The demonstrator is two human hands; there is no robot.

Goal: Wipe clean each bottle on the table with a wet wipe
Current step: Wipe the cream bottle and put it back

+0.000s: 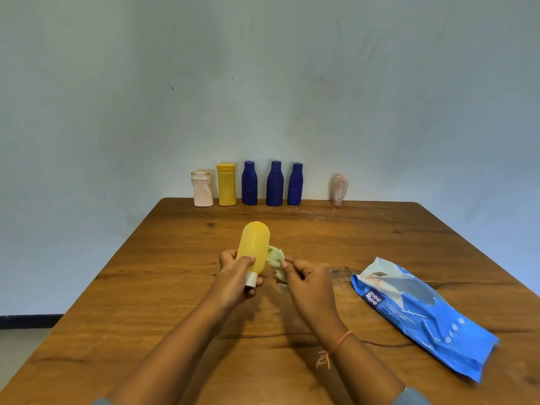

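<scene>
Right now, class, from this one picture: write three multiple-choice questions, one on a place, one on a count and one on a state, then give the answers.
1. Where does the wipes pack lie?
A. In the back row
B. On the right side of the table
C. At the left edge

2. How many blue bottles stand in the back row?
A. Two
B. Four
C. Three

3. How is the near yellow bottle?
A. Held in the left hand, off the table
B. Standing in the row
C. Lying on the pack

Answers:
1 B: it lies flat, to the right of the right hand.
2 C: three stand side by side at the far edge.
3 A: the left hand grips it near the cap, while the right hand holds the wipe at its side.
</scene>
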